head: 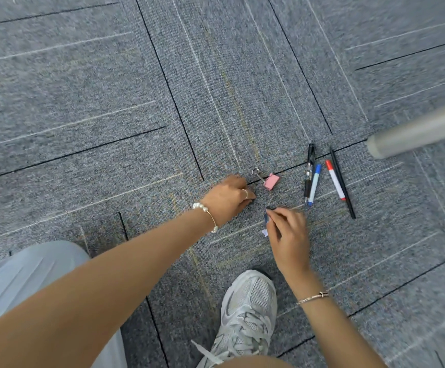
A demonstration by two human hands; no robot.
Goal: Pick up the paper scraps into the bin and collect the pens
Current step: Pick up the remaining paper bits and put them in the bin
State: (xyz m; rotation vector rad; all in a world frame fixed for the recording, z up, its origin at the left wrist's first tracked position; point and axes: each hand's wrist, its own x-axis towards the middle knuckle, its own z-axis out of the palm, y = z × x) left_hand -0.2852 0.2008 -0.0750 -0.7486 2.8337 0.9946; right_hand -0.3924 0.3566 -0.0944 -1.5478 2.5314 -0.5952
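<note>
The right hand point(287, 235) pinched small paper scraps point(266, 224); the left hand point(229, 199) was curled, its contents not discernible. The pens point(327, 179) lay just beyond on the carpet point(83, 102), right of that hand, long axes running away from the person.

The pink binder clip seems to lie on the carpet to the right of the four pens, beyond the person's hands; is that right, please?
Not quite: the head view shows the pink binder clip on the carpet to the left of the four pens, not the right. It does lie beyond the hands.

Binder clip point(268, 179) beside pens point(312, 179); open carpet point(110, 102) elsewhere
</note>
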